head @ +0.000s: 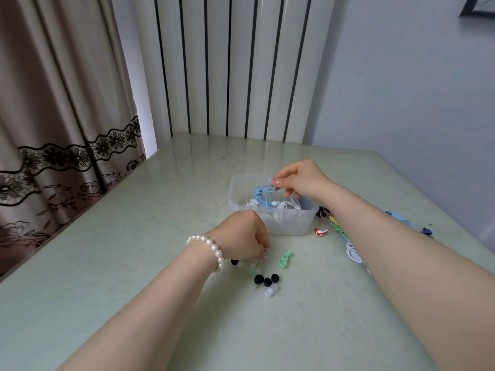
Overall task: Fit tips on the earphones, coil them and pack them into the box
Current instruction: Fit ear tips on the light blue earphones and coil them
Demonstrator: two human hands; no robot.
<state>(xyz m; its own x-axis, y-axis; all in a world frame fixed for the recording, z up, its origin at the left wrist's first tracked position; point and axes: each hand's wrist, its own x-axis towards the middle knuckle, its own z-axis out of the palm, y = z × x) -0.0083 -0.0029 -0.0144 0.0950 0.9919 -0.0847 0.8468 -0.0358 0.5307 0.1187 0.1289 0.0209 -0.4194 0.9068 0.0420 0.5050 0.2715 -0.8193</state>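
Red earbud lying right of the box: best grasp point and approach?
Pinch the red earbud across its rounded housing, coming straight down. It lies flat on the table, its stem pointing right into tangled cables, with the box close on its left.

Soft even daylight, faint shadows, wide-angle bowing (strongest at edges), slightly blurry

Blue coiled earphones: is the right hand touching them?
Touching. The head view shows the right hand pinching the top of the blue coiled earphones between fingertips, over the clear box.
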